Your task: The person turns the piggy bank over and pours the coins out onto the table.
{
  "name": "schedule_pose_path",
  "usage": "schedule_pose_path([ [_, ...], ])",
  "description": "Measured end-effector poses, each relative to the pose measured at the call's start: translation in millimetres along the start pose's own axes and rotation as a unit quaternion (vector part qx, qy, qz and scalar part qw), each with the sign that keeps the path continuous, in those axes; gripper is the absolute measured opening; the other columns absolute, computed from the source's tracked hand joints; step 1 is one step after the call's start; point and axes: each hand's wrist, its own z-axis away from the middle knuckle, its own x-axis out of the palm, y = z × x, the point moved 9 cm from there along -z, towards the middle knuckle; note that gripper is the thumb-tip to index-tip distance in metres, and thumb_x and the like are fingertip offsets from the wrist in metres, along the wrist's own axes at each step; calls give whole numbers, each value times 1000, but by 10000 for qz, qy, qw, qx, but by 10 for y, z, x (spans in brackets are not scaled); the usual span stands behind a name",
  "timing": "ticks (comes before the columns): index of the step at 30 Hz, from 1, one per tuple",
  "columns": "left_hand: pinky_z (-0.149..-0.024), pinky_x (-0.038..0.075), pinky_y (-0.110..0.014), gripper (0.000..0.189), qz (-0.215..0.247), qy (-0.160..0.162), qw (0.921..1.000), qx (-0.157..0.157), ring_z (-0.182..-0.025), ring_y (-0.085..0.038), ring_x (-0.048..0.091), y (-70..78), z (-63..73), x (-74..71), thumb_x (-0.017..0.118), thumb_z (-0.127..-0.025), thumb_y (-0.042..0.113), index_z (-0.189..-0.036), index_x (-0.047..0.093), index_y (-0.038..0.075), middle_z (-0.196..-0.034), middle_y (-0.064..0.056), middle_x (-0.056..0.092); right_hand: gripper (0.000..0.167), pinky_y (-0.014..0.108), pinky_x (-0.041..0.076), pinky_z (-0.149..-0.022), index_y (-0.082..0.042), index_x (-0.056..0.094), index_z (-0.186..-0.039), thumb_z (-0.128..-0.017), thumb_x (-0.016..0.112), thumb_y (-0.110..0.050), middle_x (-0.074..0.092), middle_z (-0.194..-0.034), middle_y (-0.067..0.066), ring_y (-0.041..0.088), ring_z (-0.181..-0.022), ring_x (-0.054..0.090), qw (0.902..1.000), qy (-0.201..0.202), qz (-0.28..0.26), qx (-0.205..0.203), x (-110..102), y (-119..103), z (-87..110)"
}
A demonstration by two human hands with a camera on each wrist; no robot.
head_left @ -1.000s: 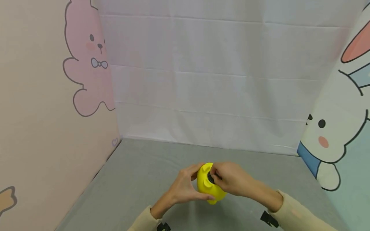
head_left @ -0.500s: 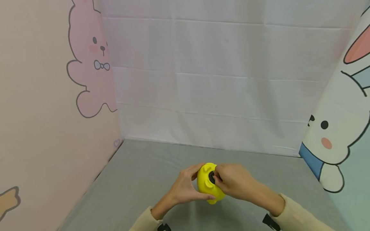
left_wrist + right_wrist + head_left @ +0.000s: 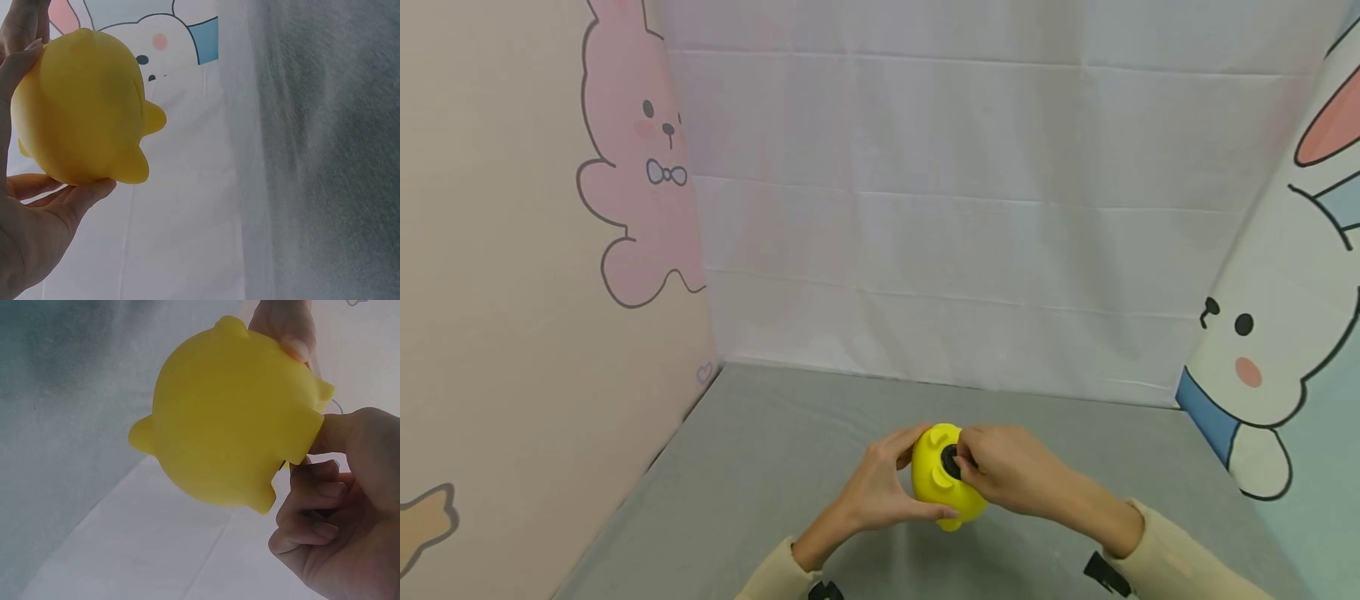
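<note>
A round yellow piggy bank [image 3: 928,492] with stubby feet is held tilted above the grey surface, its underside turned towards my right hand. My left hand [image 3: 880,483] grips it from the left, fingers at the far end and thumb at the near end. On the underside, between the feet, sits a round black plug [image 3: 951,461]. My right hand [image 3: 1011,467] pinches at this plug with curled fingers that cover part of it. The left wrist view shows the smooth body [image 3: 87,112]; in the right wrist view a foot [image 3: 303,434] hides most of the plug.
A grey cloth-covered table [image 3: 790,442] lies below the hands. White creased sheeting [image 3: 925,225] stands behind it. Side walls carry a pink cartoon rabbit [image 3: 647,200] at left and a white one [image 3: 1262,350] at right.
My right hand has shifted slightly right and turned a little at the plug, so more of the black shows. The left hand keeps its grip. The head view has shifted slightly.
</note>
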Motion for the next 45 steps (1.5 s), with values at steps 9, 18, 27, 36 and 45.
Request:
schedule_pose_path([
  [9, -109, 56, -25, 85, 74, -52, 9999, 113, -129, -10, 65, -36, 8, 10, 94, -80, 36, -152, 52, 22, -145, 5, 61, 12, 12, 46, -57, -11, 65, -86, -95, 73, -9, 61, -76, -8, -4, -63, 45, 10000, 16, -2, 63, -21, 11, 7],
  [18, -107, 58, -27, 87, -103, -10, 9998, 144, -127, -9, 66, -78, 10, 9, 93, -80, 40, -154, 50, 23, -144, 6, 62, 7, 14, 45, -55, -10, 69, -90, -97, 72, -9, 65, -77, -8, -4, -63, 44, 9989, 69, -386, 241, -82, 104, 43],
  [27, -108, 57, -28, 91, -156, 69, 9999, 23, -129, -12, 65, -130, 36, -22, 94, -79, 41, -155, 49, 20, -148, 2, 61, 6, 15, 37, -49, -11, 72, -91, -97, 73, -10, 61, -72, -11, -5, -57, 36, 9977, 418, -329, 411, -171, 224, 108],
  [36, -107, 57, -26, 91, -170, 185, 9997, -47, -127, -12, 66, -167, 79, -64, 94, -78, 42, -154, 50, 19, -146, 1, 62, 9, 17, 31, -48, -11, 70, -89, -97, 72, -10, 48, -65, -10, -2, -55, 32, 9907, 637, -621, 1028, -184, 499, 205],
  [45, -105, 56, -22, 91, -284, 246, 9991, -174, -127, -12, 66, -193, 102, -94, 94, -77, 44, -153, 51, 21, -145, 2, 63, 9, 18, 27, -48, -9, 70, -88, -97, 71, -7, 41, -60, -7, 0, -51, 29, 9752, 1007, -900, 1753, -48, 1004, 418],
])
